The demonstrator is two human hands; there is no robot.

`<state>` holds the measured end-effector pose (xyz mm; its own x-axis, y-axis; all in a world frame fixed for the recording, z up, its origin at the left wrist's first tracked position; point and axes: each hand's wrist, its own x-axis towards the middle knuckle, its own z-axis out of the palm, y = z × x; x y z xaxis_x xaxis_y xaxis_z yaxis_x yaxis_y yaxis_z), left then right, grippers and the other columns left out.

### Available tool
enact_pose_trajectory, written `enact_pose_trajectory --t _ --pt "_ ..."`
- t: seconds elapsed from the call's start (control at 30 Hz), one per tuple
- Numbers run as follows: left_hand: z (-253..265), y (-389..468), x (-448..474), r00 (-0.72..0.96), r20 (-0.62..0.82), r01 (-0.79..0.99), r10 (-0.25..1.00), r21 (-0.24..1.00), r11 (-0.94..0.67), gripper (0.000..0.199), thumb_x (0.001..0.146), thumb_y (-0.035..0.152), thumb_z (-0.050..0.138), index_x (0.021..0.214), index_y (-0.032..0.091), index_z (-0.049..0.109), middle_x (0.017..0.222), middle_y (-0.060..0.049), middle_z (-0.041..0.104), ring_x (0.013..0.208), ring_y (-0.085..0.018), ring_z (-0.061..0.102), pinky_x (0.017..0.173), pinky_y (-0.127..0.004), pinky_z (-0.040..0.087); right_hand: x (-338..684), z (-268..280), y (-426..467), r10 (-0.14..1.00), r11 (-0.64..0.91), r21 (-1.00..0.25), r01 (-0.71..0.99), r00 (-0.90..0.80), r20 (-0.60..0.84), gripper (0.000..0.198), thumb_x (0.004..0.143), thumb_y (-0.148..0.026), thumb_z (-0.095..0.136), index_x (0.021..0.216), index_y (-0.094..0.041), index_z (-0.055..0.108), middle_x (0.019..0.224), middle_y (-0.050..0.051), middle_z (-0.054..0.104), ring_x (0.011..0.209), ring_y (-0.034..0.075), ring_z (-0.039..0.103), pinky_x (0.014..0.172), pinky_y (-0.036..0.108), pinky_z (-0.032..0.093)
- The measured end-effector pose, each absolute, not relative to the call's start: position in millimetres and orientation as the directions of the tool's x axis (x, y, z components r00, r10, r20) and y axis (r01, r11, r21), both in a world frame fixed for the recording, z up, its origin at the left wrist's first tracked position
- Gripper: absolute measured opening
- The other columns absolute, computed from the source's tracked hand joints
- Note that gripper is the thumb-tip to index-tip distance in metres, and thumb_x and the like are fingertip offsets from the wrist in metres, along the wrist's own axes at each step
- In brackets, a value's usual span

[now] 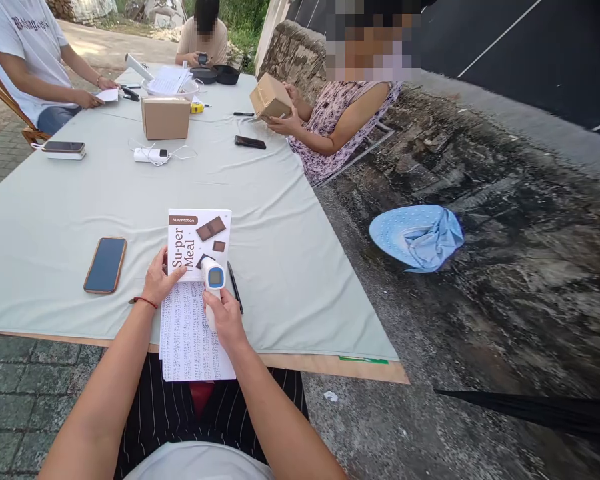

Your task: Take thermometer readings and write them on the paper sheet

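My left hand [159,279] is closed on the left edge of a white box [186,233] with "Su-per Meal" lettering and pictures of chocolate. My right hand [229,319] grips the handle of a white infrared thermometer [214,275] with a blue-framed screen. Its head overlaps the lower right corner of the box; whether the two touch, I cannot tell. Below the box, printed sheets [183,340] lie over the table's near edge. A black pen [235,287] lies just right of the thermometer. To the left of my left hand rests a smartphone [106,265].
Farther up the cloth-covered table [130,193] are a cardboard box [166,119], a white device with a cable [151,155] and several phones. Three people sit around it; one at the right holds a carton [271,98]. A blue hat [410,237] lies right of the table.
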<state>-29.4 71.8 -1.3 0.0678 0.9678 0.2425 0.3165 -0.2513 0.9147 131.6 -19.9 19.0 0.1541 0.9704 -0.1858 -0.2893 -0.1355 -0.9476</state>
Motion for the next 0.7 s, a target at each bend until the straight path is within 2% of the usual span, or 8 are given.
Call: enact_pose_trajectory --t 0.43,0.57,0.7 --pt "0 72 -31 0.061 0.215 0.313 0.975 0.923 -0.224 0.07 0.075 0.053 0.073 0.133 0.018 0.054 0.12 -0.011 0.07 0.103 -0.026 0.068 0.085 -0.039 0.054 132 17 -20 0.975 -0.13 -0.953 -0.274 0.141 -0.174 0.035 0.073 -0.049 0.069 0.096 -0.022 0.069 0.078 0.0 0.068 0.08 0.021 0.064 0.071 0.032 0.051" --pt "-2 74 -32 0.057 0.212 0.304 0.976 0.927 -0.219 0.071 0.075 0.054 0.073 0.132 0.017 0.054 0.12 -0.012 0.07 0.105 -0.027 0.067 0.085 -0.039 0.054 131 22 -20 0.977 -0.134 -0.93 -0.342 0.109 -0.181 0.038 0.07 -0.048 0.075 0.097 -0.021 0.068 0.088 0.003 0.072 0.086 0.022 0.065 0.077 0.035 0.053" --pt "-5 75 -32 0.045 0.229 0.312 0.972 0.921 -0.231 0.069 0.074 0.055 0.074 0.13 0.018 0.057 0.119 -0.011 0.07 0.106 -0.027 0.067 0.087 -0.04 0.054 133 33 -22 0.976 -0.167 -0.895 -0.413 0.06 -0.21 0.042 0.066 -0.047 0.078 0.096 -0.021 0.067 0.088 0.003 0.072 0.085 0.023 0.066 0.075 0.035 0.053"
